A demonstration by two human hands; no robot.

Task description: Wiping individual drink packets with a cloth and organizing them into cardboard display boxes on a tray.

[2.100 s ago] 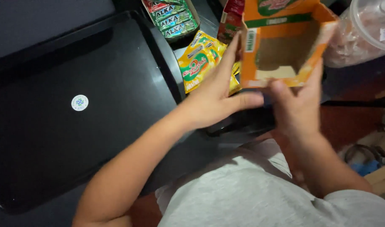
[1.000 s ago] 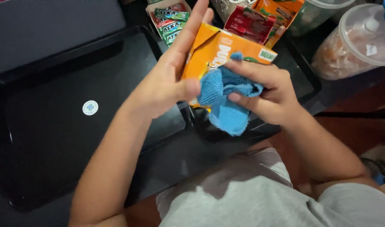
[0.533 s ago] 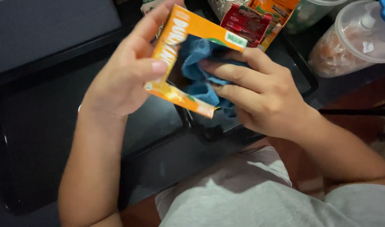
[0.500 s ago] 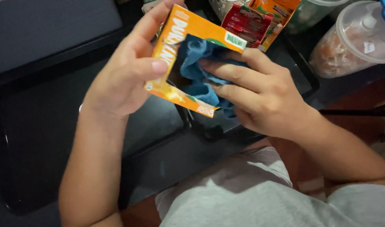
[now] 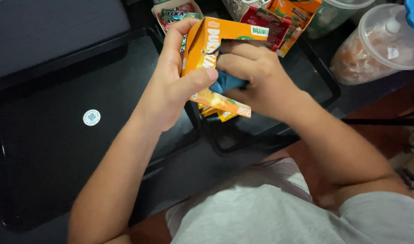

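Note:
My left hand (image 5: pixel 170 88) grips an orange cardboard display box (image 5: pixel 206 49) by its side, thumb across the front edge. The fingers of my right hand (image 5: pixel 256 77) reach into the box's cut-out opening and press a blue cloth (image 5: pixel 228 82) inside it; only a small part of the cloth shows. I hold the box up above a black tray (image 5: pixel 315 77). Yellow snack packets (image 5: pixel 218 114) peek out just below the box.
A large black tray (image 5: pixel 58 135) with a round white sticker (image 5: pixel 91 117) lies at left. Behind are a small box of green and red candy packs (image 5: pixel 180 11), a red and orange sachet box (image 5: pixel 279 20) and clear lidded plastic jars (image 5: pixel 378 45). My grey shirt (image 5: pixel 261 212) fills the bottom.
The box has turned and risen slightly to the right. My right hand has pushed the blue cloth deeper into the opening, so less of the cloth shows.

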